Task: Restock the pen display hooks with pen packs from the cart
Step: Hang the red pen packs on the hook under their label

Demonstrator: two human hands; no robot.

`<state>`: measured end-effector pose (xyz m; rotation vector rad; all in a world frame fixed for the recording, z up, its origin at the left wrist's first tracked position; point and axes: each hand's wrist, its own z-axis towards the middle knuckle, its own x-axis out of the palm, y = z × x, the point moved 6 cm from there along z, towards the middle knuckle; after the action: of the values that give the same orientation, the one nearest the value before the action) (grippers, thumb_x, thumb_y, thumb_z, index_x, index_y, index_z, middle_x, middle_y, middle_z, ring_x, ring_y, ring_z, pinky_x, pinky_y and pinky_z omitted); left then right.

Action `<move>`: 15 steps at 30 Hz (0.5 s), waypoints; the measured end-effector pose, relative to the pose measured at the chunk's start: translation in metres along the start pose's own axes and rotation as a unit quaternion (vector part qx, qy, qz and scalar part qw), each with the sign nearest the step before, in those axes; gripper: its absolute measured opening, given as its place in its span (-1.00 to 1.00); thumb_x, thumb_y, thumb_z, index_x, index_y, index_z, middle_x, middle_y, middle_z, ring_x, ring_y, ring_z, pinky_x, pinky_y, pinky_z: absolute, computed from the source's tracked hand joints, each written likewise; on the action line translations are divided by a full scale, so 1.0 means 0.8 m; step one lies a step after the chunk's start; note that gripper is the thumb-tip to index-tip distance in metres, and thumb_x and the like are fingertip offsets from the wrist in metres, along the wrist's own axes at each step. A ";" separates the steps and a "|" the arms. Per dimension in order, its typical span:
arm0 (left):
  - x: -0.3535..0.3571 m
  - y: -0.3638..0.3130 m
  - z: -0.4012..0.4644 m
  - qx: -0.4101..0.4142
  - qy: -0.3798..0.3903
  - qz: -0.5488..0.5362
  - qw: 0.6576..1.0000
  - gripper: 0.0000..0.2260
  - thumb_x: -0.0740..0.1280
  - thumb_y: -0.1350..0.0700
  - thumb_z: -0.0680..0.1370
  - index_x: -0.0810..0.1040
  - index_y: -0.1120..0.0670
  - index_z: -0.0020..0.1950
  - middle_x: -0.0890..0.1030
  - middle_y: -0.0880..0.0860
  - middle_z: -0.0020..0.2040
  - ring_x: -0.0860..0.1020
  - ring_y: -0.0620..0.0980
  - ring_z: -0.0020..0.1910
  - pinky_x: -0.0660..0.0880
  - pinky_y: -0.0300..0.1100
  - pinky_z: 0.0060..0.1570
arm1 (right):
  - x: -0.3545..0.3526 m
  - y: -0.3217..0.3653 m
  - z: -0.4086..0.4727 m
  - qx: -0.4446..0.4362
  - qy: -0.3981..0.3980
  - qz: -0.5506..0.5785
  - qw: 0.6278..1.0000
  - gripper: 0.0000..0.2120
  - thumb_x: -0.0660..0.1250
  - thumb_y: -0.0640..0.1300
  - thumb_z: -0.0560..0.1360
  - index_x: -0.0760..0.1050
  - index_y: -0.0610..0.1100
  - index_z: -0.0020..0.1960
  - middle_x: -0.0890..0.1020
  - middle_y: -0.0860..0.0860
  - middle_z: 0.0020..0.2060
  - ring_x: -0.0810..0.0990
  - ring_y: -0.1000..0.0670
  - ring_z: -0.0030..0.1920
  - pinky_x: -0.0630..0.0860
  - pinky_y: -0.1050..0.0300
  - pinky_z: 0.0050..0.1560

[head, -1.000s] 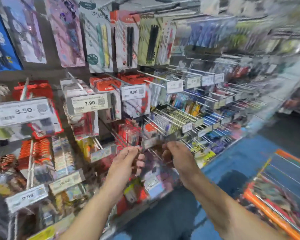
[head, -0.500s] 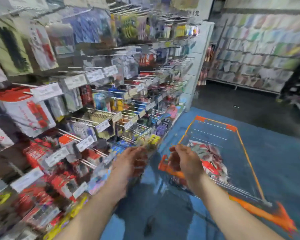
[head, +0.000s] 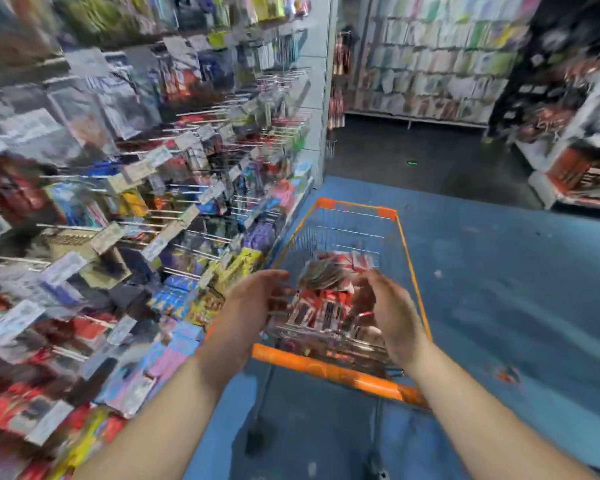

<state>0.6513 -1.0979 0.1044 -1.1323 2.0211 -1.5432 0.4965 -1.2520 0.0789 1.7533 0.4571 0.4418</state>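
Pen display hooks point(head: 194, 188) fill the wall to my left; the cart point(head: 404, 258) ahead holds the pen packs point(head: 326, 299). My left hand point(head: 257, 303) and right hand point(head: 392, 313) hover spread and empty. Risk: slippery packs spilling from a hasty grab.

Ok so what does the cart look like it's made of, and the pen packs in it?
The cart looks like thin bare-metal wire mesh, silvery and see-through, with an orange rim and push bar, probably plastic or a coating. The pen packs look like red and white printed card, perhaps with clear plastic fronts; blur leaves that open.
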 end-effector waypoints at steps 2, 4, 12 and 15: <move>0.014 -0.002 0.020 -0.015 0.016 0.006 1.000 -0.82 0.21 0.17 0.66 0.61 0.11 0.01 0.62 0.03 -0.29 0.54 -0.03 -0.43 0.44 -0.26 -0.42 | -0.013 0.000 0.015 0.011 -0.008 -0.002 1.000 -0.59 0.11 0.04 0.74 0.57 -0.26 0.03 0.55 -0.08 -0.37 0.49 -0.04 -0.42 0.35 0.14 -0.41; 0.025 -0.005 0.045 -0.006 0.038 0.016 0.999 -0.84 0.22 0.18 0.69 0.60 0.11 0.05 0.65 0.01 -0.28 0.55 -0.01 -0.40 0.47 -0.27 -0.44 | -0.027 -0.004 0.034 0.028 -0.029 -0.022 0.999 -0.59 0.11 0.03 0.74 0.58 -0.24 0.01 0.57 -0.07 -0.38 0.52 -0.03 -0.43 0.40 0.17 -0.46; 0.066 0.011 0.188 -0.029 0.107 0.043 0.993 -0.88 0.32 0.10 0.65 0.65 0.03 -0.02 0.69 0.01 -0.21 0.60 -0.03 -0.34 0.50 -0.15 -0.25 | -0.052 -0.024 0.120 0.071 -0.106 -0.015 0.992 -0.70 0.16 0.00 0.73 0.53 -0.18 0.01 0.57 -0.04 -0.41 0.51 -0.03 -0.46 0.38 0.15 -0.42; 0.071 0.028 0.233 -0.059 0.113 0.064 0.990 -0.84 0.27 0.10 0.67 0.65 0.04 0.04 0.69 0.03 -0.15 0.60 -0.03 -0.31 0.51 -0.14 -0.23 | -0.051 -0.031 0.149 0.091 -0.110 -0.021 0.990 -0.71 0.14 -0.02 0.73 0.52 -0.20 0.05 0.57 -0.06 -0.40 0.49 -0.06 -0.44 0.40 0.18 -0.48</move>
<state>0.7371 -1.2583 0.0304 -0.8822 2.3127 -1.5651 0.5221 -1.3667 0.0262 1.9392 0.3855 0.1768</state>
